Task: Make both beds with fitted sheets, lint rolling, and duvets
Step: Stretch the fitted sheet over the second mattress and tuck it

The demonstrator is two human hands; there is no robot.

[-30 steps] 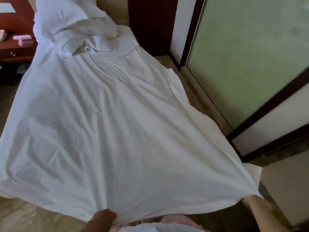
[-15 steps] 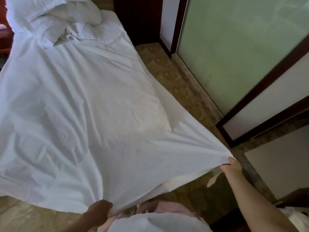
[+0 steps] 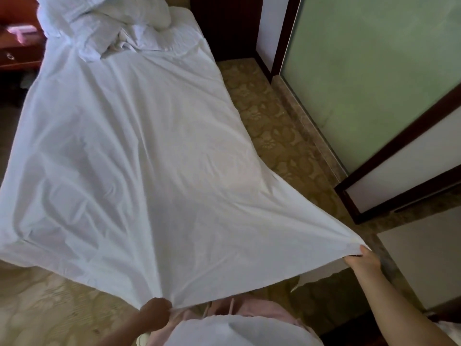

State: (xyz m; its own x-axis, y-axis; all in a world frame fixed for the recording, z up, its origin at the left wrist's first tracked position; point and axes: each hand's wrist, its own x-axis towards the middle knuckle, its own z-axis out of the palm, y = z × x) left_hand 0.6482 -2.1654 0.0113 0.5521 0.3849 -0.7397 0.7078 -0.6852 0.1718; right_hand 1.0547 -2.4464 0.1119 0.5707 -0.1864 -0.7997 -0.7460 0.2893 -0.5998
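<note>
We stand at the foot of the bed with the white sheet (image 3: 149,171) spread over the mattress and its near end lifted clear, stretched in the air between our two hands above the patterned carpet (image 3: 274,116). Our left hand (image 3: 154,314) has a closed grip, fingers curled round a bunch of the near hem; whether that is a true corner we cannot tell. Our right hand (image 3: 363,263), out to the side, pinches the far-right corner, and the cloth fans into tight creases from that grip. To do this step well, we judge that both grips should stay firm and level, the pull even, so the hem comes down square to the foot of the mattress, not skewed toward the glass partition (image 3: 374,71). As it lies, the right corner reaches well past the bed's edge while the left side sags, so centring looks needed before tucking. The sheet's long axis runs away from us, from the held hem toward the head of the bed, leaning slightly left in the view, where its far end meets the heaped white duvet (image 3: 107,23) beside the wooden nightstand (image 3: 17,53).
</note>
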